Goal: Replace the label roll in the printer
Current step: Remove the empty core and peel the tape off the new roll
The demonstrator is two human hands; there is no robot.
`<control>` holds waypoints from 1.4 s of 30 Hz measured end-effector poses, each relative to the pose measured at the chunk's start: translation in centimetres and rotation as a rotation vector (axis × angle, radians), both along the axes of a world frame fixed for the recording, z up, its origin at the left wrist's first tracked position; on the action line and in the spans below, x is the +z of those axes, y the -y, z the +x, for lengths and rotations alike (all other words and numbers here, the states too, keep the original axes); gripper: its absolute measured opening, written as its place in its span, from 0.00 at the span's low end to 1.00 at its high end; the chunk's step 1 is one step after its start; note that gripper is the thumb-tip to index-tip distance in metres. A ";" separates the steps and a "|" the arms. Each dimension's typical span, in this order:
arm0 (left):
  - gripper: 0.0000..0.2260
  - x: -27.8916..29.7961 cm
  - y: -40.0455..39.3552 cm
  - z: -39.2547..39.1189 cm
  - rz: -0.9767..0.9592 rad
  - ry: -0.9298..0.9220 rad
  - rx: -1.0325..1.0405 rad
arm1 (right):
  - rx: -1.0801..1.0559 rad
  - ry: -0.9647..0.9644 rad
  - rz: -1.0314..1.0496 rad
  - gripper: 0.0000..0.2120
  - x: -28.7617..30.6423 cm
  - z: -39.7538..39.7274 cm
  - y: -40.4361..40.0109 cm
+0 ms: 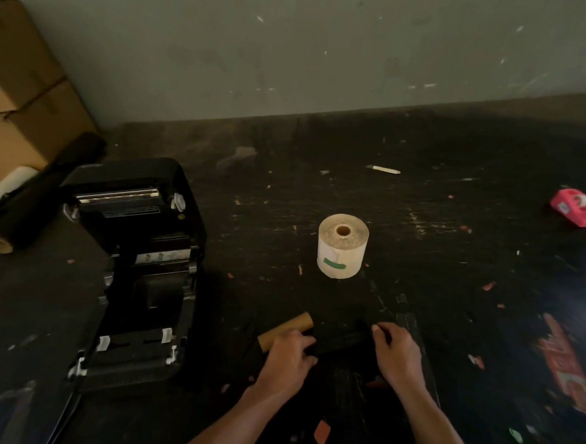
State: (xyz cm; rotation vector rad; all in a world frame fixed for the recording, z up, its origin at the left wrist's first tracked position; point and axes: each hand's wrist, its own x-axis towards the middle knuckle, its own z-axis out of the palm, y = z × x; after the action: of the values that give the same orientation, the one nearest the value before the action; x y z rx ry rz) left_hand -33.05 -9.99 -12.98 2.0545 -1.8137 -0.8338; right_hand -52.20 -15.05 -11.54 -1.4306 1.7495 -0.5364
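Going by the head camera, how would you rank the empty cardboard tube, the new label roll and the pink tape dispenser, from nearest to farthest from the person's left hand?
1. Cardboard tube: under the left hand, which holds it, near the table's front.
2. Label roll: standing on end, beyond the hands, mid-table.
3. Pink tape dispenser: far off at the right edge.

Label roll (342,246) mid-frame: cream/beige, tan core, green strip on its side. Printer (134,267) left of centre: black, silver bar near the top, small white clips. Empty core (286,329) at lower centre: brown cardboard. Table (438,230): black, scuffed, speckled with red and white scraps. Wall (295,50) across the top: dull grey-green with pale flecks. Boxes (21,102) upper left: brown cardboard. Tape dispenser (577,208) at right edge: pink. Sheet (565,369) lower right: red-orange print.
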 end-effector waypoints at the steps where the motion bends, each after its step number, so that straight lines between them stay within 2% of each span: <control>1: 0.19 0.2 0.1 0.1 0.017 0.001 -0.011 | -0.003 0.006 -0.005 0.11 0.0 -0.1 0.0; 6: 0.18 4.9 3.5 2.2 0.063 -0.153 -0.014 | -0.074 0.129 -0.014 0.13 0.6 -1.0 1.5; 9: 0.18 8.3 7.3 3.5 0.041 -0.254 0.055 | -0.031 0.074 -0.117 0.17 2.4 -1.0 4.2; 12: 0.20 9.2 10.8 3.3 0.053 -0.507 0.308 | 0.094 0.017 -0.258 0.21 5.4 -0.1 7.6; 15: 0.20 8.7 13.3 2.4 0.230 -0.911 0.653 | 0.255 -0.079 -0.393 0.24 7.6 1.9 11.0; 17: 0.18 7.9 14.2 1.6 0.318 -1.021 0.762 | 0.365 -0.116 -0.398 0.26 8.3 3.4 13.1; 22: 0.14 5.6 15.7 0.1 0.404 -1.077 0.838 | 0.602 -0.382 -0.263 0.33 7.3 6.0 16.5; 27: 0.12 4.8 16.6 -0.1 0.429 -1.082 0.865 | 0.574 -0.364 -0.221 0.38 5.4 6.4 16.9; 34: 0.16 4.8 15.9 -0.4 0.422 -1.116 0.834 | 0.599 -0.358 -0.245 0.28 6.4 6.2 16.4; 36: 0.17 5.0 15.3 0.1 0.376 -1.123 0.825 | 0.564 -0.290 -0.241 0.26 6.9 5.6 16.4; 38: 0.19 5.2 14.7 1.1 0.321 -1.136 0.793 | 0.418 -0.101 -0.158 0.26 7.5 4.6 16.2; 40: 0.27 5.5 13.9 2.2 0.272 -1.162 0.731 | 0.202 0.253 0.027 0.29 7.9 3.8 15.6; 42: 0.35 6.1 13.1 3.1 0.257 -1.217 0.677 | 0.073 0.578 0.219 0.29 7.8 3.5 14.4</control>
State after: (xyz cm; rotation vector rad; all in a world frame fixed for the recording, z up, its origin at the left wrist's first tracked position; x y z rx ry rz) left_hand -29.97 -23.10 -6.89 1.4505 -0.3549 -1.5920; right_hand -48.68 -29.49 -3.74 -1.0466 1.2456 -0.6230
